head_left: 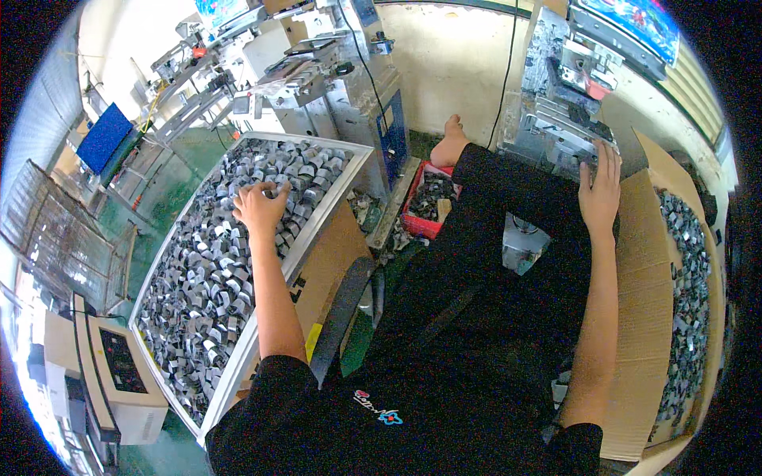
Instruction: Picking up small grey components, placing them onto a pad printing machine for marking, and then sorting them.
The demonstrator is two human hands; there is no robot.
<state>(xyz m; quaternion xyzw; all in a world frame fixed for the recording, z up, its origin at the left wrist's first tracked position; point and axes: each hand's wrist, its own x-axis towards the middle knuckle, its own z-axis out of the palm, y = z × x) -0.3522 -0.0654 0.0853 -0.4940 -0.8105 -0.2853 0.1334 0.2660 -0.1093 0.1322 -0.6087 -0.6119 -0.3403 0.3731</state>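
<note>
A white-rimmed tray [361, 155] on the left is heaped with small curved grey metal pieces [214, 289]. Over its far part, my left hand [260, 210] reaches down among them, fingers bent and thumb apart; a curved metal piece [273, 192] shows between forefinger and thumb. My right hand [601, 194] is raised on the right, in front of a metal bench machine [559, 131]. Its fingers stretch upward, slightly apart, with nothing seen in them. The near fingertips overlap the machine's edge, and whether they touch it I cannot tell.
A cardboard box [639, 309] at my right holds more small metal parts [689, 293]. Beyond my legs, a red bin [414, 226] with dark pieces stands on the floor by a machine cabinet [389, 135]. Black cables [508, 71] hang ahead. A beige device [127, 373] stands at lower left.
</note>
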